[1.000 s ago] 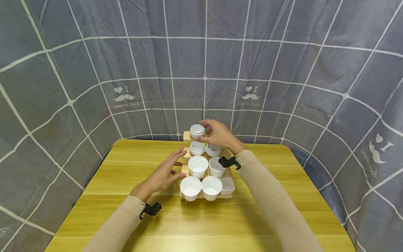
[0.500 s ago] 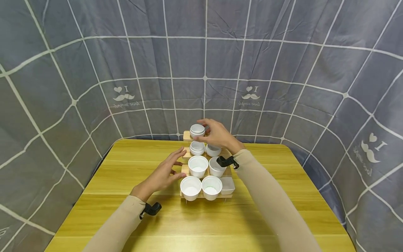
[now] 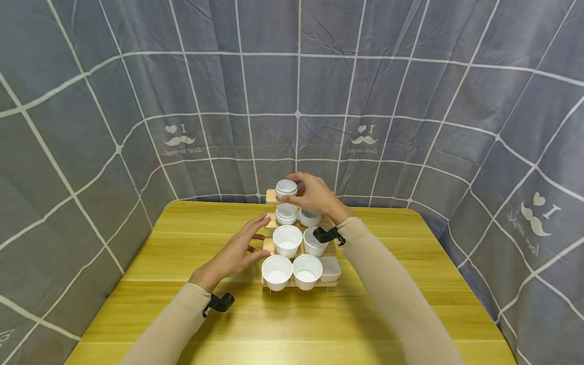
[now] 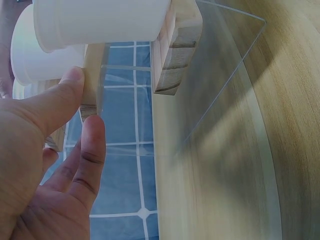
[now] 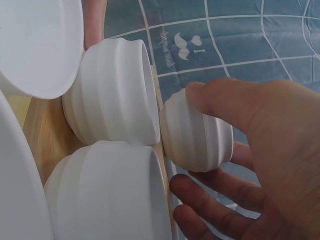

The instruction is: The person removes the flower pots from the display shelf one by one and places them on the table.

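A tiered wooden stand [image 3: 269, 246] with clear supports bears white pots in rows. On the highest tier, my right hand [image 3: 321, 196] grips a small ribbed white pot [image 3: 286, 187], thumb on one side and fingers on the other, as the right wrist view shows. My left hand [image 3: 234, 254] pinches the left end of a middle tier board [image 4: 94, 75] between thumb and fingertips. Just below the right hand are a ribbed pot [image 3: 286, 214] and its neighbour [image 3: 309, 218]. Larger smooth cups [image 3: 287, 241] fill the lower tiers, one of the front cups [image 3: 307, 272] showing a faint green tint inside.
A squarish translucent white container [image 3: 330, 268] sits at the right of the lowest tier. The stand is on a yellow wood-grain table [image 3: 191, 243]. Close behind the table hangs a grey curtain [image 3: 269, 134] with white grid lines, curving round both sides.
Both hands stay in place, the right on the top pot and the left at the stand's side. Only the view and right forearm shift very slightly.
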Available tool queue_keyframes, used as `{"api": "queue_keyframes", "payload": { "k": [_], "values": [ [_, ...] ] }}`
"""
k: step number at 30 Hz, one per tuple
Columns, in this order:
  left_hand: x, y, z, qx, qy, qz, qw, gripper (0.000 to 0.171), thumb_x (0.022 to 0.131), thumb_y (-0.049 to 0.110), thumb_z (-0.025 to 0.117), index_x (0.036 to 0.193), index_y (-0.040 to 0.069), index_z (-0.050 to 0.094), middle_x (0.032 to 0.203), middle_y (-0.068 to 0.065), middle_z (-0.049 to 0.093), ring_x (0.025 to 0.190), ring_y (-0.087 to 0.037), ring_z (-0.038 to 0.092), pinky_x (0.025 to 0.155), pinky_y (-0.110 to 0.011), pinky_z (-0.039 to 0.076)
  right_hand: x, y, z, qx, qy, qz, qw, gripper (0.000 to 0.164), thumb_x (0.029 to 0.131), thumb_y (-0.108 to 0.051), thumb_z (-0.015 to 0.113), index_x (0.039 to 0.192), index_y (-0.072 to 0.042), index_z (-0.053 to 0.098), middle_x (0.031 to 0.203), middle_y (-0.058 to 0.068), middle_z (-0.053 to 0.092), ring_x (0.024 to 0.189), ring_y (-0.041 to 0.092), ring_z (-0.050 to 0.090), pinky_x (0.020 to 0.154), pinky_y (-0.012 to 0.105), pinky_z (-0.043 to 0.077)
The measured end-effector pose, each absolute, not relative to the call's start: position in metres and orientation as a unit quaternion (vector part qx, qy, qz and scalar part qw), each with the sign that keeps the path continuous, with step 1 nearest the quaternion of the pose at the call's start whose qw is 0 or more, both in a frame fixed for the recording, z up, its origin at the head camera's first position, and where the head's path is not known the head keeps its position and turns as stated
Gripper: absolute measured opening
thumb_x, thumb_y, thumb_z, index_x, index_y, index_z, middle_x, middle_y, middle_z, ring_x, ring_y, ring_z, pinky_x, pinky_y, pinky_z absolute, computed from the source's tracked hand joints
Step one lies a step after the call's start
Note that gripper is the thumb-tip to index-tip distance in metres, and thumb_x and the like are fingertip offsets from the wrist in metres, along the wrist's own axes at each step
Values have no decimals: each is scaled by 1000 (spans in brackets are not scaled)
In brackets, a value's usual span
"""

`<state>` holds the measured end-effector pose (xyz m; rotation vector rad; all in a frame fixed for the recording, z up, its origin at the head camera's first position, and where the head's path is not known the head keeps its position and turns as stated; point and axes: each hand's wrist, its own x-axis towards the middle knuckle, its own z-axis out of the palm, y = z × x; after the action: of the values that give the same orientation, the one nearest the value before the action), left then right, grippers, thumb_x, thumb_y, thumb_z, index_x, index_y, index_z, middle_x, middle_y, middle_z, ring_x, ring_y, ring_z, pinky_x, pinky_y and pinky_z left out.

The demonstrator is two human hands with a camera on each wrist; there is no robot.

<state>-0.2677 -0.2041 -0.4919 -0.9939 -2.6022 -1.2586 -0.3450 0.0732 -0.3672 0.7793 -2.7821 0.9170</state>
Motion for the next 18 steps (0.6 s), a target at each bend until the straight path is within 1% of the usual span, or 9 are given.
{"api": "queue_keyframes", "payload": {
  "k": [4, 10, 18],
  "values": [
    [-267, -204, -492, -325, -850, -413, 43, 95, 105, 7, 87, 183, 6, 33, 193, -24, 23, 141, -49, 74, 97, -40, 71, -344, 73, -368, 255, -914, 310, 60, 69, 107, -35, 89, 166, -10, 64, 149, 17, 74, 121, 35, 80, 101, 50, 68],
    [-267, -203, -492, -325, -849, -414, 42, 95, 105, 7, 87, 183, 6, 34, 193, -25, 23, 141, -50, 74, 97, -42, 72, -345, 73, -368, 256, -911, 315, 66, 66, 107, -33, 89, 164, -9, 66, 146, 18, 76, 120, 37, 79, 99, 50, 68],
    [-266, -202, -491, -322, -851, -414, 40, 95, 105, 8, 87, 183, 7, 34, 194, -22, 23, 141, -50, 73, 98, -42, 72, -344, 75, -368, 255, -911, 317, 70, 64, 107, -33, 89, 163, -9, 67, 143, 17, 77, 117, 33, 80, 97, 47, 68]
  ]
}}
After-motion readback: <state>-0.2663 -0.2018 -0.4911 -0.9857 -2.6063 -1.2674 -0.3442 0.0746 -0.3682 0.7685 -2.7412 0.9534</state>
